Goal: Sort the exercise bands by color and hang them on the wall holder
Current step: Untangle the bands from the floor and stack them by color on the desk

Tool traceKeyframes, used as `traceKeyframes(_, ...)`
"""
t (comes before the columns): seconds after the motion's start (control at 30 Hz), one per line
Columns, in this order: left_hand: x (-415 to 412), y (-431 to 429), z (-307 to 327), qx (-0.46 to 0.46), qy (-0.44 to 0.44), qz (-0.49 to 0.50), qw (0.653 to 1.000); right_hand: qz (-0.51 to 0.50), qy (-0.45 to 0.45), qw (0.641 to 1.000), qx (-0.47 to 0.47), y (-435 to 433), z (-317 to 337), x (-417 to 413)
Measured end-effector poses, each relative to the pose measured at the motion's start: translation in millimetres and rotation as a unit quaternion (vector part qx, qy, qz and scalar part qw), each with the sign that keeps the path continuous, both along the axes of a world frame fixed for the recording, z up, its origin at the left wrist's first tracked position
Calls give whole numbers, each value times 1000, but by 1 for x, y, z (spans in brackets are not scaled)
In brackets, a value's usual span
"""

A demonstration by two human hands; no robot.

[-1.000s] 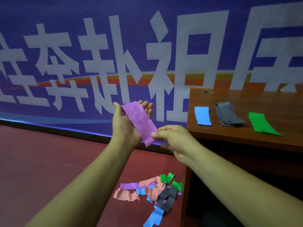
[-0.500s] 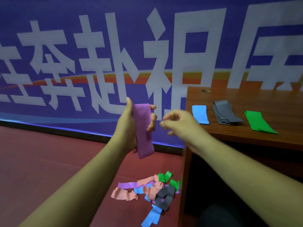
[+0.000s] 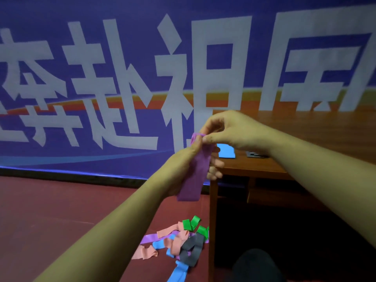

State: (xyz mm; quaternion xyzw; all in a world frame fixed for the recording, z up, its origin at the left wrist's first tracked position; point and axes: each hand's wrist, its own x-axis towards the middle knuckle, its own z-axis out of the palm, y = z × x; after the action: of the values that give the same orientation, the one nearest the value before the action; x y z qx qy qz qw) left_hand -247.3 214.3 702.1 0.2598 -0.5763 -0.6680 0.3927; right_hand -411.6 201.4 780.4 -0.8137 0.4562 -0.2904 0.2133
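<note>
The left hand grips a purple exercise band. The right hand pinches the band's top end. The band hangs before the wooden table's left edge.

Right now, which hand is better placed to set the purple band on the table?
Probably right: the right hand pinches the top of the purple band near the blue band on the table; the left hand holds it short of the edge.

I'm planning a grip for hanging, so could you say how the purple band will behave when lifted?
Probably floppy: the purple band hangs limp below the left hand. Likely light, since the right hand holds its top end with a fingertip pinch. It may twist and crumple easily, like the bands in the floor pile.
</note>
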Motion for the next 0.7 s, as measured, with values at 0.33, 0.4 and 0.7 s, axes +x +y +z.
traceKeyframes(0.33,-94,-35,10,13,-11,-32,999,-117,-73,990,3,-17,45,-124)
traceKeyframes(0.4,-117,-45,10,-39,-69,-23,997,-143,-55,988,6,-19,51,-151)
traceKeyframes(0.7,-226,-72,11,-253,-237,-33,937,-233,71,969,41,-29,49,-264)
